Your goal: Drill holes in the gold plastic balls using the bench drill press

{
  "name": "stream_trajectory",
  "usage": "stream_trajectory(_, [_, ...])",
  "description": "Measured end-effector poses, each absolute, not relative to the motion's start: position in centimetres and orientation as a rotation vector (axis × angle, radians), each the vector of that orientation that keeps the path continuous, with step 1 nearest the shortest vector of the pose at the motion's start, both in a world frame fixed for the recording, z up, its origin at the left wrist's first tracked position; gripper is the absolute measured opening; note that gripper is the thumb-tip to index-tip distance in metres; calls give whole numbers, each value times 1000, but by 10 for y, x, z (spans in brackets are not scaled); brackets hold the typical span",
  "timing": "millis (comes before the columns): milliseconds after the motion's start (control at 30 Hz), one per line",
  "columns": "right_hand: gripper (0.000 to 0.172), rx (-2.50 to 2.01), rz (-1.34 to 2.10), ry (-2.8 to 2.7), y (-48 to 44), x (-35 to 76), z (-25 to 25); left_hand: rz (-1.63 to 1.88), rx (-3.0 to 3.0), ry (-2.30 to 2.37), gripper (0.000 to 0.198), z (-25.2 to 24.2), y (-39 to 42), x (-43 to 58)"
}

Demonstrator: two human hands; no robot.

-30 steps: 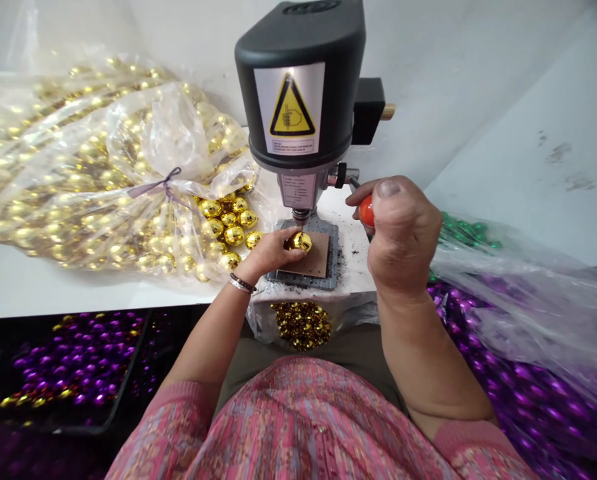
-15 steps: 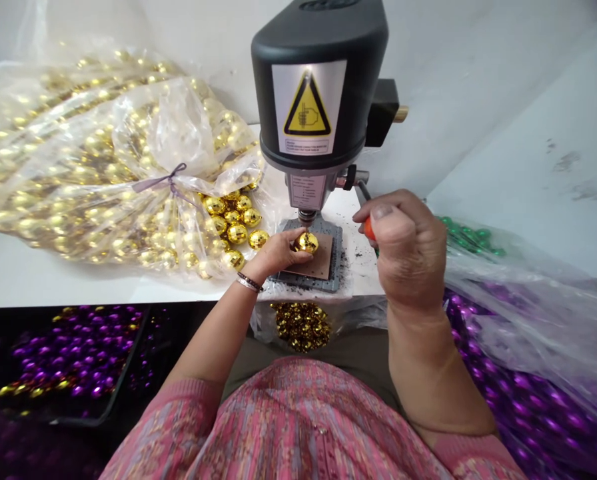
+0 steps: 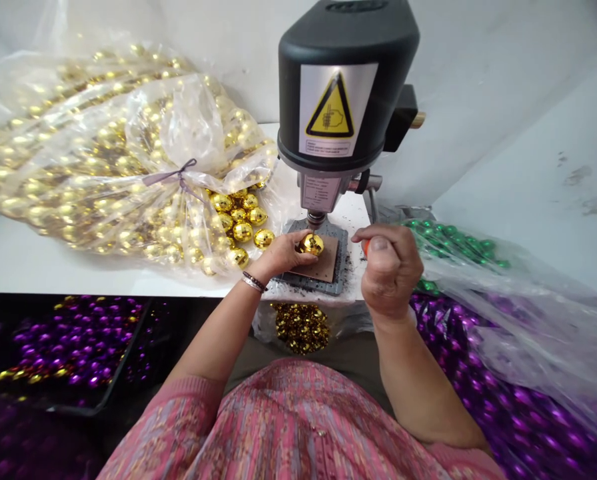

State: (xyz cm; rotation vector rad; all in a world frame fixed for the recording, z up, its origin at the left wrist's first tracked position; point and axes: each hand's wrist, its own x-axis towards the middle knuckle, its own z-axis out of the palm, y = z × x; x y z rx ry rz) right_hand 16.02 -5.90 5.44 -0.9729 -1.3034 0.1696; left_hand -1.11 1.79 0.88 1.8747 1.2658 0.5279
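Observation:
Under the spindle of a black-topped drill press [image 3: 348,100], my left hand [image 3: 284,255] grips a shiny gold ball [image 3: 313,245] between thumb and fingers. The ball sits on a brown board [image 3: 323,263] over the grey machine base [image 3: 342,280]. My right hand [image 3: 389,267] is closed around the red knob [image 3: 366,248] of the press lever [image 3: 373,203], right of the base. Most of the knob is hidden by the fingers. Whether the drill tip touches the ball, I cannot tell. Several loose gold balls [image 3: 242,231] lie left of my left hand.
A tied clear bag of gold balls [image 3: 108,160] covers the table's left side. Below the edge hangs a bag of gold balls [image 3: 302,328]. Purple balls [image 3: 78,347] fill a dark crate at lower left. Green balls [image 3: 453,241] and bagged purple balls [image 3: 518,413] lie to the right.
My right hand has come down and toward me with the lever, which now hangs steeper. My left hand still holds the gold ball on the board. The whole view has shifted slightly.

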Motion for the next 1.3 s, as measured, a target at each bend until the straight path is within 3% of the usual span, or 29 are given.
stream_trajectory(300, [20, -907, 155, -1343, -49, 165, 19, 537, 1891, 1269, 45, 9, 17, -10])
stream_trajectory(533, [45, -974, 263, -1134, -41, 158, 93, 578, 1896, 1272, 58, 1, 14, -17])
stream_trajectory(767, [40, -947, 406, -1020, -34, 156, 128, 363, 1897, 971, 73, 9, -13, -49])
stream_trajectory(833, [39, -954, 397, -1005, -35, 155, 126, 398, 1878, 963, 67, 11, -16, -55])
stream_trajectory(933, [41, -970, 377, -1026, -35, 155, 121, 698, 1902, 1315, 42, 13, -9, -63])
stream_trajectory(1033, [43, -957, 390, -1063, -35, 157, 118, 819, 1860, 1824, 36, 15, 5, -69])
stream_trajectory(1133, [41, -924, 418, -1071, -35, 159, 115, 580, 1881, 2064, 41, 16, 15, -72])
stream_trajectory(1300, [40, -861, 440, -1088, -36, 160, 112, 176, 2027, 2013, 36, 15, 26, -68])
